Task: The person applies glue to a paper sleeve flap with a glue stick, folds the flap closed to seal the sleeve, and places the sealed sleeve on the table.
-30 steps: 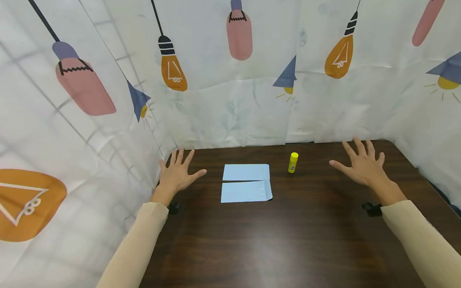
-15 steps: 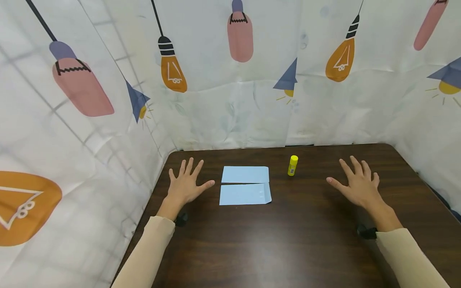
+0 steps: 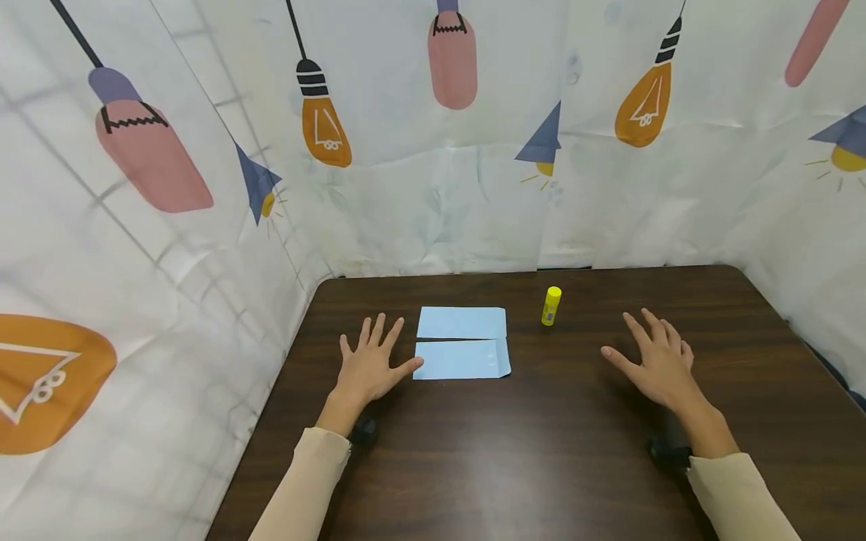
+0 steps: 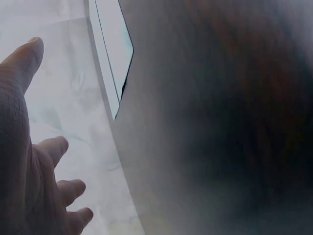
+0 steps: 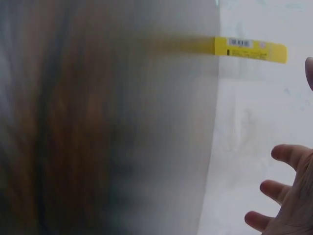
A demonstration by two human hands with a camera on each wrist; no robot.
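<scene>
Light-blue paper (image 3: 463, 359) is lying near a standing yellow glue stick (image 3: 551, 306).
The left hand (image 3: 368, 372) is hovering at the paper's edge, the right hand (image 3: 663, 368) well apart, both spreading wide.

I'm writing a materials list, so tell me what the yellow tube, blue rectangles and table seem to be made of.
Tube: probably smooth plastic; straight sides, printed markings.
Blue rectangles: likely paper or thin card, matte; flat, with thin, crisp edges.
Table: brown wood grain with soft glare suggests satin-finished wood or laminate; I can't tell which.
</scene>
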